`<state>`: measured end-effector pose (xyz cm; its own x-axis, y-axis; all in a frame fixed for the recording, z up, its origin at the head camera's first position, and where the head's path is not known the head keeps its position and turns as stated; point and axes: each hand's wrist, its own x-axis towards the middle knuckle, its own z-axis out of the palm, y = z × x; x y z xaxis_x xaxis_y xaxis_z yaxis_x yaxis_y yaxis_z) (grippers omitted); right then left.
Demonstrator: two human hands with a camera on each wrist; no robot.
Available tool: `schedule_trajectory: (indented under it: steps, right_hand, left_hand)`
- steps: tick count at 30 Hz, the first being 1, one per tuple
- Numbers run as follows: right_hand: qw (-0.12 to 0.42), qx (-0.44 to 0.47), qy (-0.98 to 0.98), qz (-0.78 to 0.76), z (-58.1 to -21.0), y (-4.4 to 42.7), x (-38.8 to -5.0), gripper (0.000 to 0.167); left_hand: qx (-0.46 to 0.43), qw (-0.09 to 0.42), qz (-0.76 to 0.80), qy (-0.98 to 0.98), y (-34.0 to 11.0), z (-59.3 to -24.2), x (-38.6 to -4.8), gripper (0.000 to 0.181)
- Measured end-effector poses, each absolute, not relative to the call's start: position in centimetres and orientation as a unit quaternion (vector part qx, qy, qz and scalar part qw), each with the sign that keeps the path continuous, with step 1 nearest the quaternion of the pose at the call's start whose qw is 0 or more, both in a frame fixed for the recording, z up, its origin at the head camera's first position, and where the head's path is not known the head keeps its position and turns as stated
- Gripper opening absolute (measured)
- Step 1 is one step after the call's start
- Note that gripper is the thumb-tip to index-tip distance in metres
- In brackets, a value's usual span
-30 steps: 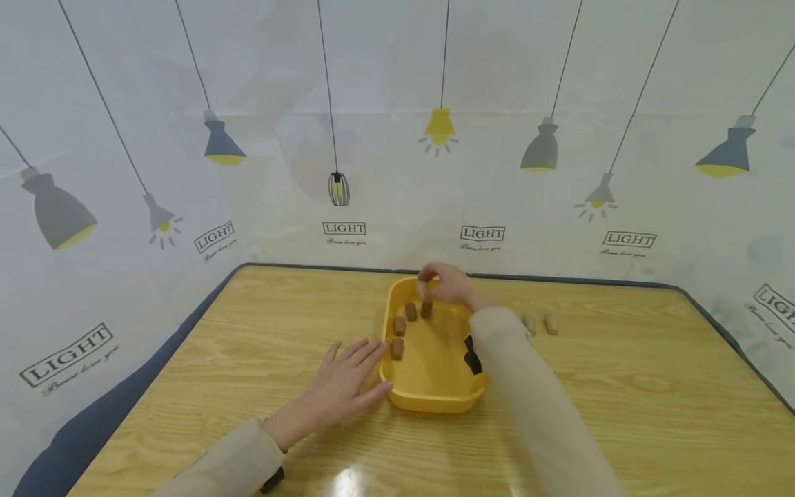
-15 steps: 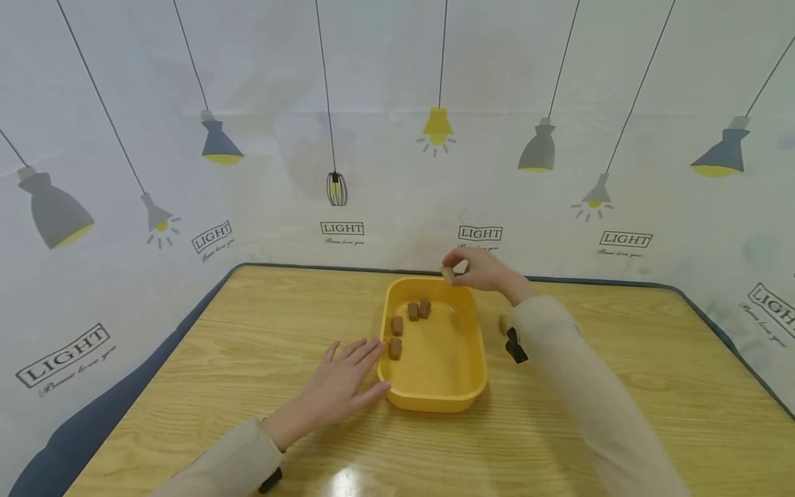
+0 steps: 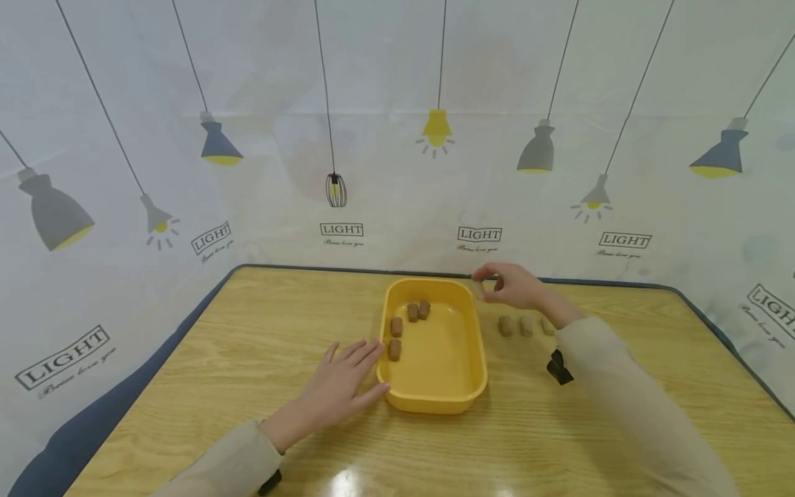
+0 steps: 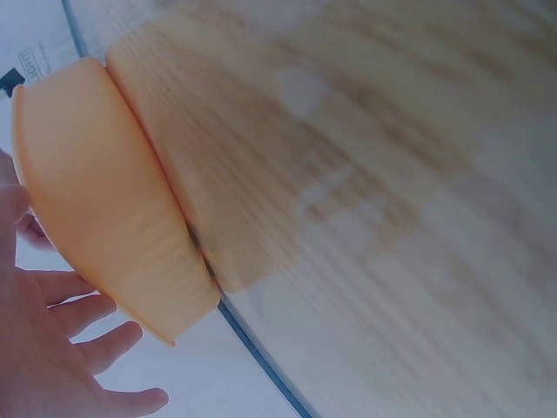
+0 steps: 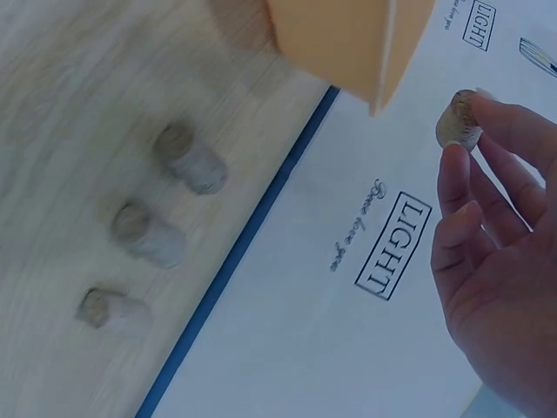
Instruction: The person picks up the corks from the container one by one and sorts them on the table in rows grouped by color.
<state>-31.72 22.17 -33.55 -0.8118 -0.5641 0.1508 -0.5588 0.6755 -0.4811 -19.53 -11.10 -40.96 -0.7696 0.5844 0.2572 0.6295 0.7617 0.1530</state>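
Observation:
My right hand [image 3: 515,287] pinches a pale cork [image 3: 477,288] between thumb and fingertips, just outside the far right corner of a yellow plastic bin [image 3: 433,402]. The right wrist view shows that cork [image 5: 458,124] held upright, above the table. My left hand [image 3: 338,382] lies with fingers spread and straight, its fingertips and thumb at the bin's left side. Inside the bin, several brown corks stand along the left and far sides, among them one brown cork [image 3: 395,349] near my left fingertips.
Three pale corks stand in a row right of the bin: a near one [image 3: 506,326], a middle one [image 3: 526,325] and one [image 3: 547,326] partly behind my right wrist. The wooden table [image 3: 279,304] ends at a dark edge against a lamp-printed backdrop.
My right hand has moved from over the bin's far end to its right side, still pinching the pale cork. My left hand has stayed at the bin.

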Motion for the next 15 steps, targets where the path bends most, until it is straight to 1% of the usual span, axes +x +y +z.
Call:
schedule_trajectory:
  steps: [9,15]
  right_hand:
    - [0.020,-0.275,0.920,-0.278,-34.9,26.6,-30.0,0.036]
    - [0.009,-0.273,0.918,-0.287,-35.9,29.6,-28.5,0.036]
  left_hand:
    - [-0.324,0.093,-0.118,-0.934,-11.1,-41.0,-19.6,0.066]
    - [-0.319,0.092,-0.115,-0.936,-11.1,-41.0,-19.6,0.065]
